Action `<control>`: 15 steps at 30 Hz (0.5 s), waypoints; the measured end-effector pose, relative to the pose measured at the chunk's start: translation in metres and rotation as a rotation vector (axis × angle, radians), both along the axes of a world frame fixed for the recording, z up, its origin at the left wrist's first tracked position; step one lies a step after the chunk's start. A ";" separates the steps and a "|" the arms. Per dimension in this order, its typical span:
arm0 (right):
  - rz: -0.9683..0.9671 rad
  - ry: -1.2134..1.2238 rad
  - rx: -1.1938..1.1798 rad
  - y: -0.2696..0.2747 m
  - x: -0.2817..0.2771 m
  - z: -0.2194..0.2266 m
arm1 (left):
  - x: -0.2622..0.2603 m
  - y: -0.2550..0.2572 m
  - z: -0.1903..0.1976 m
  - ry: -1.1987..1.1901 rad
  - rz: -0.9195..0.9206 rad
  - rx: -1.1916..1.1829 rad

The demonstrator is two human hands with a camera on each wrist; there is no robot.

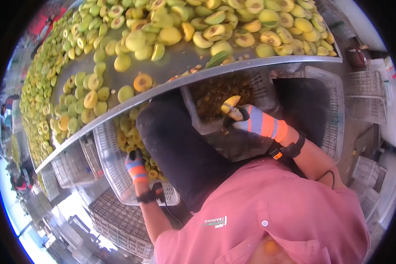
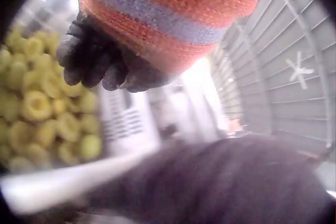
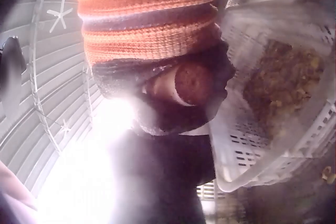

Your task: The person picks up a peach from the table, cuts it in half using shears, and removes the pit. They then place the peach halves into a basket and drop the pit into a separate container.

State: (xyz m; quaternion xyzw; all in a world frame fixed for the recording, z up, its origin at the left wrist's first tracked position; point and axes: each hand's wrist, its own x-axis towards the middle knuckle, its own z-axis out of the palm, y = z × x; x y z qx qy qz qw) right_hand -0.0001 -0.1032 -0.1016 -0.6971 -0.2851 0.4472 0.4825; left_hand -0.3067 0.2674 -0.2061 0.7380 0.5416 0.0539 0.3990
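In the head view, my right hand (image 1: 255, 121), in an orange, grey and black glove, grips a tool (image 1: 236, 114). The tool's round brown handle end (image 3: 193, 83) shows among the fingers in the right wrist view. A yellow fruit half (image 1: 230, 103) is at the tool's far end, held by the same hand. My left hand (image 1: 135, 166) hangs over the near part of a white crate (image 1: 108, 145) of yellow-green fruit halves (image 1: 127, 130). Its black-gloved fingers (image 2: 89, 58) are loosely curled, with no fruit visible in them.
A metal-edged table (image 1: 163, 90) heaped with halved green-yellow fruit (image 1: 158, 26) spans the top. Under it, between the knees, stands a white crate (image 1: 198, 119) of brown scraps. More crates (image 1: 365, 83) stand to the right and an empty grey one (image 1: 119, 222) at lower left.
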 end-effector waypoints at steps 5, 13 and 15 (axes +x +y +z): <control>0.191 0.014 0.075 -0.013 -0.010 0.035 | 0.139 -0.099 0.225 -0.477 -0.288 0.108; 0.255 0.632 0.419 -0.033 -0.013 0.072 | 0.211 -0.194 0.252 -0.528 -0.875 -0.557; 0.290 0.799 0.307 -0.041 -0.008 0.076 | 0.226 -0.204 0.245 -0.523 -1.081 -0.748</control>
